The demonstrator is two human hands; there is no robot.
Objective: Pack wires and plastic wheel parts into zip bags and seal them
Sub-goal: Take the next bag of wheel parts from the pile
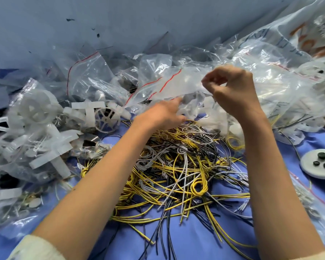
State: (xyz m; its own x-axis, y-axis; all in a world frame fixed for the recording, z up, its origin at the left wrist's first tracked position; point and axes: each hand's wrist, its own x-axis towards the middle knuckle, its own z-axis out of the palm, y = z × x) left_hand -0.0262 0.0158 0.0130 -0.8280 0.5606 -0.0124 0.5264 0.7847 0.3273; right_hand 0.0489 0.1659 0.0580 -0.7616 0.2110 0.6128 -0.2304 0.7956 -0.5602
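The right hand (233,91) pinches a clear red-striped zip bag (176,85) above the far edge of the tangled wires (176,166). The left hand (161,113) reaches under it, grip unclear. A white plastic wheel (107,119) lies left and a grey disc (319,164) right, on blue cloth (195,241).

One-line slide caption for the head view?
Right hand pinches a zip bag, left hand reaches to its lower edge, above tangled wires; bagged wheel parts at left.

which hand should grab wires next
Probably left: the left hand sits low at the far edge of the wire pile; the right hand is raised, pinching the zip bag.
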